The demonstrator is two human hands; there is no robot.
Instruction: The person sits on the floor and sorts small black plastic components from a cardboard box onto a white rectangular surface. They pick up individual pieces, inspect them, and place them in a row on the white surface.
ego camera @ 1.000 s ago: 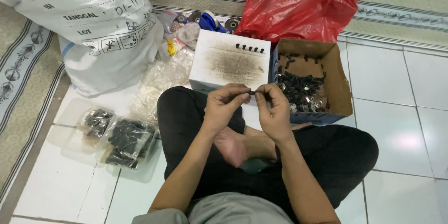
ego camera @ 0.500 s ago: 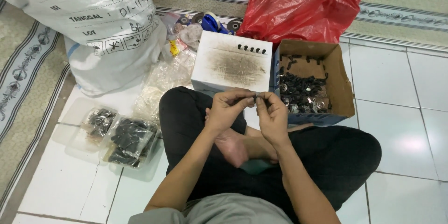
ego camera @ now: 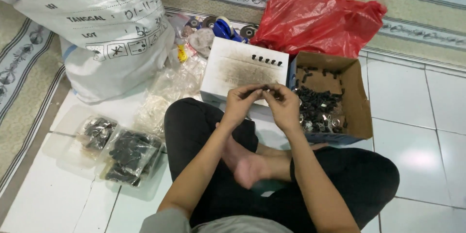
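Here, the left hand (ego camera: 241,103) and right hand (ego camera: 283,104) meet fingertip to fingertip, both grips pinched on a small dark part (ego camera: 266,87) above the white box (ego camera: 242,70); the open cardboard box (ego camera: 353,98) of black pieces sits just beside.

A large white woven sack (ego camera: 97,29) is leaning at top left, half on the patterned mat, bearing black printed lettering and a row of boxed symbols on its face. A red plastic bag (ego camera: 318,22) is lying crumpled at top centre-right, behind an open brown cardboard box (ego camera: 357,92) that is holding small black and silvery parts. Just left of that box, a white box (ego camera: 233,70) with a smudged grey top is carrying a short row of small black pieces. Clear plastic packets (ego camera: 124,153) of dark parts are resting on the white tiles at lower left. More clear, crinkled bags (ego camera: 170,90) are lying between sack and white box.
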